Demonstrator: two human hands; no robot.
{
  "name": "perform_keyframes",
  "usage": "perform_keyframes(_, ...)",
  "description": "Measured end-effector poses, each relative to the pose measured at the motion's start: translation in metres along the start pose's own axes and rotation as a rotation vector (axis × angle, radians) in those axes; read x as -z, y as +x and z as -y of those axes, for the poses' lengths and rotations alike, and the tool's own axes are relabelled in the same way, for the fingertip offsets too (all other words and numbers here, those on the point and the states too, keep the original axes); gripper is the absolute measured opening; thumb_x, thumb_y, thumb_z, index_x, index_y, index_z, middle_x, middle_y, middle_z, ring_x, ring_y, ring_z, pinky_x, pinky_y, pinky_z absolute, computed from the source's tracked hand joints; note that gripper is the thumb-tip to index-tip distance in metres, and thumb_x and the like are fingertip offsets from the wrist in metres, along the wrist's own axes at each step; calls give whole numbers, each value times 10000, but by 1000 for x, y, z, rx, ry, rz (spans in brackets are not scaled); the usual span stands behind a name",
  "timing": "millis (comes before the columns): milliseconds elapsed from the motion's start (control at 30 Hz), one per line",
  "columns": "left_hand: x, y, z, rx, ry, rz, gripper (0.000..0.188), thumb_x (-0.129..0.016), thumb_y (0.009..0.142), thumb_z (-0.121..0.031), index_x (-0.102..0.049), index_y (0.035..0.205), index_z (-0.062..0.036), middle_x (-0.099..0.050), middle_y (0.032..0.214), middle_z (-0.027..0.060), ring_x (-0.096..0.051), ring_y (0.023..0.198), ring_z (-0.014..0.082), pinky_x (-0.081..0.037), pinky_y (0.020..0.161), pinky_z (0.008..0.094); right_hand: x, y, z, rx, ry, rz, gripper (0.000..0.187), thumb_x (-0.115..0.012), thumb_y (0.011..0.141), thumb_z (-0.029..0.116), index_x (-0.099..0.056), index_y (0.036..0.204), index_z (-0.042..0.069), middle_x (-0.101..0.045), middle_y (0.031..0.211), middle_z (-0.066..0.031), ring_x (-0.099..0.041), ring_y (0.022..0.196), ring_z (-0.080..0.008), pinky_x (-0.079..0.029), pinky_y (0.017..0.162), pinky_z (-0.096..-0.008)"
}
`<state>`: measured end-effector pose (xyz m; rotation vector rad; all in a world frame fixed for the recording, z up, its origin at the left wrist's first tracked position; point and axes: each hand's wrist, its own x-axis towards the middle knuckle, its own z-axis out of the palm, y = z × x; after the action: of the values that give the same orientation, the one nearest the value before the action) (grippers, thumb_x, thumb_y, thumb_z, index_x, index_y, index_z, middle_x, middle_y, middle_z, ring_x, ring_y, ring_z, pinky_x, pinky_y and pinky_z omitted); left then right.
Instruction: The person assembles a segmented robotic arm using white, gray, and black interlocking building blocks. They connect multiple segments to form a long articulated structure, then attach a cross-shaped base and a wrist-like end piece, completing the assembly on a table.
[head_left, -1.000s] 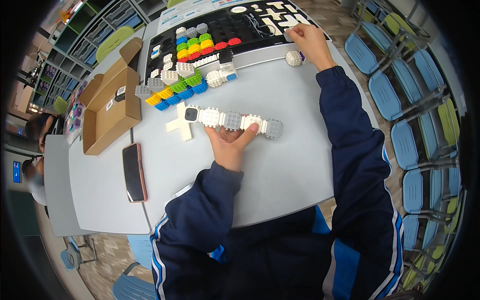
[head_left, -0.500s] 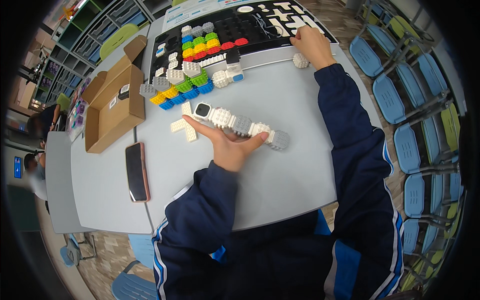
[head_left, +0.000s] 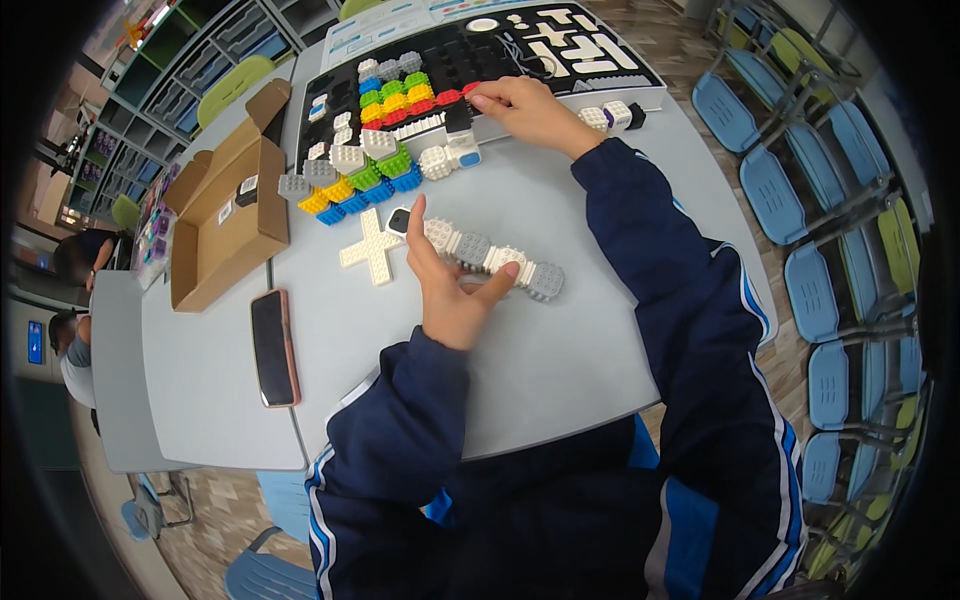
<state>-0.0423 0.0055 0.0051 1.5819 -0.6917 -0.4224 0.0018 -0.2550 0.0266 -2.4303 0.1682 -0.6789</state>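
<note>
My left hand (head_left: 452, 305) is closed round a chain of white and grey studded blocks (head_left: 474, 248), its thumb pressed on the near side and its index finger stretched along it. A dark square face marks the chain's left end. Over the black tray (head_left: 457, 45), my right hand (head_left: 530, 112) pinches the red block (head_left: 471, 88) at the end of a row of red ones; its fingertips partly cover it. Left of the chain lies a white cross-shaped plate (head_left: 371, 247). A model of grey, yellow, green and blue blocks (head_left: 365, 176) stands before the tray.
An opened cardboard box (head_left: 235, 225) stands at the left, with a phone (head_left: 273, 348) nearer me. White blocks with a dark end (head_left: 612, 116) sit by the tray's right front edge. Blue chairs (head_left: 775, 200) line the right side. A person (head_left: 85, 255) is at the far left.
My right hand has moved left from the white pieces to the red row. White blocks with a dark end show where it was. The left hand's chain has shifted slightly left.
</note>
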Motion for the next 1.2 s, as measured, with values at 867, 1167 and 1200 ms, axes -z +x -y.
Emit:
perform_keyframes(867,0,-15,-13,-664,987,236,607,-750,761,-300,-561,1328,-191,-484,1421,30,-327,1387,304,-14,1114,593,15,5,3,-45,290,-339,183,-761,751,139,-720,907,53,-714,750,-90,-678,681,-153,-526,626,-280)
perform_keyframes(1167,-2,-3,15,-819,964,303,547,-728,722,-84,-618,1238,-231,-555,1292,-27,-471,1303,217,-26,1077,661,26,-104,33,34,528,-501,225,-716,856,47,-656,1071,26,-645,897,-6,-565,773,-68,-460,737,-226)
perform_keyframes(1200,-3,-2,13,-820,944,305,558,-723,717,-52,-618,1236,-227,-558,1280,-26,-478,1297,214,-36,1077,660,28,-129,31,46,477,-440,217,-725,852,51,-659,1058,27,-652,924,-16,-566,780,-75,-463,743,-230)
